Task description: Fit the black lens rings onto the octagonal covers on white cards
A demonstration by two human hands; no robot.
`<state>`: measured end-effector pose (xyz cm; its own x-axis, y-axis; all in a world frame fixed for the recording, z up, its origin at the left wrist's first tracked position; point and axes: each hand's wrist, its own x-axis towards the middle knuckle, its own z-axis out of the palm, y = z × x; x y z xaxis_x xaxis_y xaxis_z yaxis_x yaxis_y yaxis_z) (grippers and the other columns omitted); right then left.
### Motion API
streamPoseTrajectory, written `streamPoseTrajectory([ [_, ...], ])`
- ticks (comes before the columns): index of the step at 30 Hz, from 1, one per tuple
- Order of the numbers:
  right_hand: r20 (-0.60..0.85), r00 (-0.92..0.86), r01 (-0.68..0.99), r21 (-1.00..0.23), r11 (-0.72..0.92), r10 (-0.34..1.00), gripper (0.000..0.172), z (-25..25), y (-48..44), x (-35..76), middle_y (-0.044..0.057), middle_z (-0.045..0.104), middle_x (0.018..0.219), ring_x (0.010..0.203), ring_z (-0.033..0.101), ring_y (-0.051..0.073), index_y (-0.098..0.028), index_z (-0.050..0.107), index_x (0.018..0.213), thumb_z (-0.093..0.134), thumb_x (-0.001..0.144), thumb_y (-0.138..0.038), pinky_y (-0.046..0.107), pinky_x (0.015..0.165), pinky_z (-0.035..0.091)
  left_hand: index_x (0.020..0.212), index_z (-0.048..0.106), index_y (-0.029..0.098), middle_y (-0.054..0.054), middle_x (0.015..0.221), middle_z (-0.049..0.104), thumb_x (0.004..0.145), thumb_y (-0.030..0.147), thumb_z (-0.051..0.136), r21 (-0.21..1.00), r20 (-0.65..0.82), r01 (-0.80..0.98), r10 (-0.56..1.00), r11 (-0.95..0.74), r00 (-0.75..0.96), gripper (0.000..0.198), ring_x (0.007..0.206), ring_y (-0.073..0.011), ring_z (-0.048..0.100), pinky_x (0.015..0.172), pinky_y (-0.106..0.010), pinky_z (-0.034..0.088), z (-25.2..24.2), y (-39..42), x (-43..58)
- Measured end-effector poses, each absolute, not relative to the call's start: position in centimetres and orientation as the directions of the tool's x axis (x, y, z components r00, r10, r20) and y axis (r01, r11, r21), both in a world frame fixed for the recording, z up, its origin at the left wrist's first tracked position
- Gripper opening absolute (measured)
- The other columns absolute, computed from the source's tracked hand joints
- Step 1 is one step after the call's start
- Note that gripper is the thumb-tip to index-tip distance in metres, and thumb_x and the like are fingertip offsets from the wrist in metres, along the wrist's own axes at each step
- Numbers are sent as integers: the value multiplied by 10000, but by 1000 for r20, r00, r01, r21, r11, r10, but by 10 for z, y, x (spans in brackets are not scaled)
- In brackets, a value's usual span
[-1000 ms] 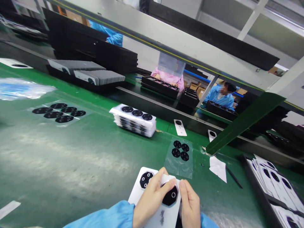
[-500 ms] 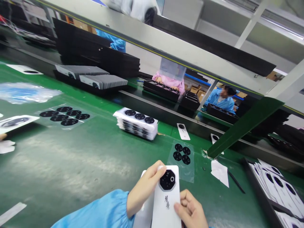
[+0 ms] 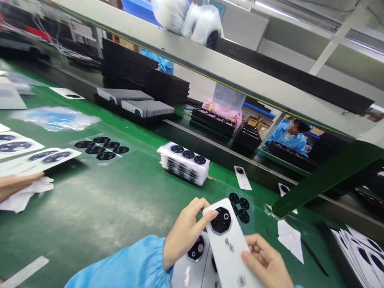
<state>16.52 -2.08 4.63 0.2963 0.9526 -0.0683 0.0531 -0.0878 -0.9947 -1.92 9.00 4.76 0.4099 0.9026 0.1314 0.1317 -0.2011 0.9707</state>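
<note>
A white phone back panel [image 3: 232, 250], with a black octagonal camera area and dark brush-style lettering, is held tilted in front of me. My left hand [image 3: 187, 232] pinches its upper left edge, thumb lying on the camera area. My right hand [image 3: 265, 258] grips its right edge between thumb and curled fingers. Beneath it, silvery panels [image 3: 192, 269] with similar camera areas lie partly hidden. Just behind stands a clear sheet [image 3: 247, 227] bearing several black camera-shaped stickers, partly covered by the held panel.
A stack of white sheets [image 3: 187, 176] stands mid-table. Another sticker sheet [image 3: 102, 148] lies left, near a co-worker's hand [image 3: 18, 186] and white panels. A green post [image 3: 327, 176], torn paper [image 3: 290, 240], a black strip [image 3: 315, 256] and a black tray [image 3: 339, 250] of panels are right.
The held panel has tilted, its top leaning left, and both hands have shifted with it. More of the silvery panels beneath now shows. My view has turned slightly left.
</note>
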Motion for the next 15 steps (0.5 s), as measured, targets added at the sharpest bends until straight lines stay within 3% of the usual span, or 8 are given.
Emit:
streamPoseTrajectory([
  [4,-4,408,153,-986,-72,913,424,82,42,196,14,674,669,506,588,132,-164,641,912,756,634,-462,199,413,421,947,527,212,-35,957,544,799,369,525,922,158,224,838,-314,523,215,929,-231,475,850,-369,369,50,106,-45],
  [6,-21,440,211,-969,-126,898,431,91,88,209,-12,645,650,385,472,79,-157,610,976,718,685,-457,175,302,286,933,547,202,-52,982,550,700,381,643,830,70,377,748,-410,660,309,956,-262,464,858,-408,369,51,109,-54],
  [7,-30,440,214,-967,-138,897,382,91,112,213,-16,636,671,393,466,69,-150,602,992,692,734,-418,172,312,301,952,555,192,-69,1015,550,642,387,691,772,6,440,697,-459,717,391,978,-281,458,872,-432,364,51,109,-57],
  [10,-116,423,219,-949,-225,899,219,82,186,215,14,631,843,590,582,94,-132,581,1017,557,889,-308,224,506,489,1129,522,133,-146,1155,514,475,384,770,679,-150,535,618,-502,771,743,1063,-344,431,940,-502,316,47,105,-55],
  [12,-189,386,215,-933,-288,903,231,70,227,207,48,622,1006,793,626,151,-142,570,1074,547,900,-293,320,672,540,1223,473,85,-191,1218,479,398,363,788,671,-186,563,626,-482,757,926,1111,-387,402,981,-534,263,39,100,-51],
  [15,-259,337,208,-917,-340,905,281,55,272,188,71,590,1126,922,613,193,-160,544,1146,548,898,-292,388,771,529,1231,478,50,-220,1245,454,371,341,784,685,-150,559,660,-468,736,958,1143,-421,371,1009,-537,223,23,98,-46],
])
